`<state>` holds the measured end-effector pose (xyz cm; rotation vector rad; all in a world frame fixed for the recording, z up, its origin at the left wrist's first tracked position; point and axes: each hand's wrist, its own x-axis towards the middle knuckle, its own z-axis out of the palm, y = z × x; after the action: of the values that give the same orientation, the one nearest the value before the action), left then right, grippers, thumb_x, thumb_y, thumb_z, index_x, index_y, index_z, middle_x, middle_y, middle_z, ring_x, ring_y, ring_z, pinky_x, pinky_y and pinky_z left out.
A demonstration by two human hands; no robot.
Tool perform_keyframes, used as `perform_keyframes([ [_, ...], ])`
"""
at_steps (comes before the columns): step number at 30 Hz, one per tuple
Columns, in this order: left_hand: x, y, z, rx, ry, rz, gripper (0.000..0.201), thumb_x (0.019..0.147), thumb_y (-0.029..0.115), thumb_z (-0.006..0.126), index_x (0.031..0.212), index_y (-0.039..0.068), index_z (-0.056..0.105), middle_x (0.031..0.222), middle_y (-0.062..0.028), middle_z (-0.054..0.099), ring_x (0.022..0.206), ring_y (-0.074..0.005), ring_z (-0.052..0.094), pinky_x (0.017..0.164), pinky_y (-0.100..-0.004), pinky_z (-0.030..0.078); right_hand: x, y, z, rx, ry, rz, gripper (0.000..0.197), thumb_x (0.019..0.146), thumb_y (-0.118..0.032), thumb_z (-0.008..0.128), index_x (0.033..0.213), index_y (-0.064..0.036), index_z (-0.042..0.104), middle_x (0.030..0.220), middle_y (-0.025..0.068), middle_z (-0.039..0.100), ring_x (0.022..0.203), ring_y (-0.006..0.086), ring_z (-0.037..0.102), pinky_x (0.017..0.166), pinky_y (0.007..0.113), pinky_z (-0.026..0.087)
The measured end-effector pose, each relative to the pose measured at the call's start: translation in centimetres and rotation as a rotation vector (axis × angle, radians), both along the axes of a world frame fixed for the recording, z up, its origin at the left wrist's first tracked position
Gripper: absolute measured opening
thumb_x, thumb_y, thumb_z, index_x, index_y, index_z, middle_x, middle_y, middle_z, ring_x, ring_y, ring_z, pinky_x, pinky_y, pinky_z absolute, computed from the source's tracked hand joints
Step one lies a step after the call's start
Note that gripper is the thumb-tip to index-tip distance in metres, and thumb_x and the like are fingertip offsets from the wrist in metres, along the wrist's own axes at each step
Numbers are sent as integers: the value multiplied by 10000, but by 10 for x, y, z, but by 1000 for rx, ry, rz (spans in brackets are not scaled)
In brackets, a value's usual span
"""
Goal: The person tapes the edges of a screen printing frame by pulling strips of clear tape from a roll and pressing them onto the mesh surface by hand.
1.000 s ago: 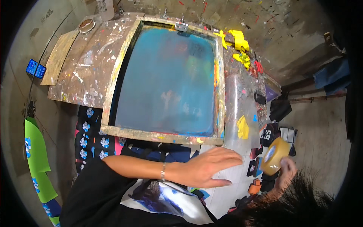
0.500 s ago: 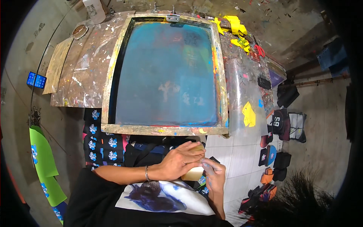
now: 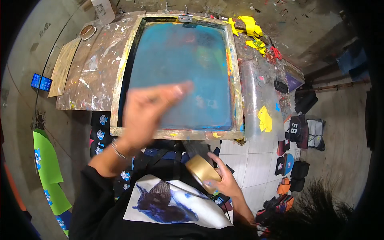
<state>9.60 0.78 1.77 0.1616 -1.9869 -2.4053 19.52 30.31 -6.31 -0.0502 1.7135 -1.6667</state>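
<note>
My right hand (image 3: 229, 183) grips a wide roll of yellowish packing tape (image 3: 203, 171) in front of my torso, thumb and fingers around its side. From the roll a greyish see-through strip (image 3: 195, 149) runs up toward the frame's near edge; I cannot tell where it ends. Raised over the lower left of a screen printing frame (image 3: 188, 134) is my left hand (image 3: 146, 108), smeared by motion. Its fingers are pressed together, and whatever they pinch cannot be made out. The frame's blue-green mesh (image 3: 176, 56) shows pale marks near its lower part.
The frame lies on a paint-spattered table (image 3: 90, 76). Yellow cloths (image 3: 250, 28), red scissors (image 3: 276, 52) and a clear plastic sheet (image 3: 252, 88) are at right. At left lie a board (image 3: 66, 66) and a phone (image 3: 41, 82). Printed black pieces (image 3: 102, 132) hang below; bags (image 3: 298, 126) line the floor.
My left hand has left the tape roll and moved up and left over the frame. The roll has tilted in my right hand, and the see-through strip now shows above it.
</note>
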Motion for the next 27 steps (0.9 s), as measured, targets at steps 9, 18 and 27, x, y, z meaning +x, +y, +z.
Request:
perform_keyframes([
  [9, -26, -112, 23, -34, 294, 227, 340, 1023, 167, 550, 1179, -116, 656, 1209, -213, 685, 1144, -237, 656, 1069, -344, 459, -47, 4, 13, 19, -293, 561, 775, 892, -203, 718, 1545, -111, 311, 1308, 115, 576, 1186, 185, 562, 1029, 342, 447],
  [18, 18, -156, 41, 112, 371, 306, 390, 1036, 207, 521, 1288, -81, 593, 1401, -213, 568, 1381, -304, 475, 1175, -461, 307, -72, -6, 12, 182, 119, 658, 472, 927, -193, 668, 1370, -76, 554, 1255, 146, 656, 1099, 247, 636, 962, 335, 476],
  [27, 125, -213, 90, 594, 872, -160, 203, 920, 27, 599, 1097, 15, 696, 1396, -106, 595, 1391, -253, 419, 1193, -608, 95, -62, -4, 144, 139, 956, 664, 238, 974, -226, 611, 1132, -87, 722, 942, 129, 732, 791, 261, 695, 753, 357, 547],
])
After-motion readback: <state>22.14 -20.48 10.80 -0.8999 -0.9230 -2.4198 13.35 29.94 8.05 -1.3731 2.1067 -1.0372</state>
